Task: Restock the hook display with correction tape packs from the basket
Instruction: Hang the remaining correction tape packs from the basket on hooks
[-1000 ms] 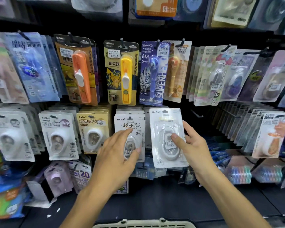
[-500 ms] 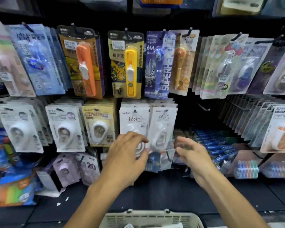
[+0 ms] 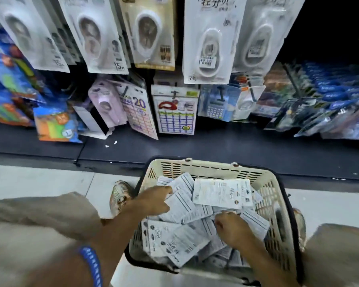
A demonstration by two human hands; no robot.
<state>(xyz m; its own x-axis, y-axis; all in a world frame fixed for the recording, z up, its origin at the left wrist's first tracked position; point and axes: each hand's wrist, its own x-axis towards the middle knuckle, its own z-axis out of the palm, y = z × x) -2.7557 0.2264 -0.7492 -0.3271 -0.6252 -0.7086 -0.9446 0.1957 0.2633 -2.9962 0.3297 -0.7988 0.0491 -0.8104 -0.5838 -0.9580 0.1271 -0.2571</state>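
A cream plastic basket (image 3: 205, 168) with a black rim stands on the floor between my knees. It holds several white correction tape packs (image 3: 222, 193), most lying back side up. My left hand (image 3: 153, 200) rests on the pile at the left, fingers spread over a pack. At the lower right of the pile, my right hand (image 3: 230, 228) has its fingers curled around the edge of a pack. Above, the hook display carries hanging white packs (image 3: 207, 38), with another row (image 3: 259, 34) beside them.
A black shelf ledge (image 3: 195, 146) runs below the hooks. Small stationery packs (image 3: 174, 110) lean on it, with blue packets (image 3: 340, 100) to the right. My sandalled foot (image 3: 119, 195) is left of the basket, on pale floor tiles (image 3: 39, 179).
My view has tipped down from the hook display to the basket. Both hands left the hung pack and dropped into the basket's pile.
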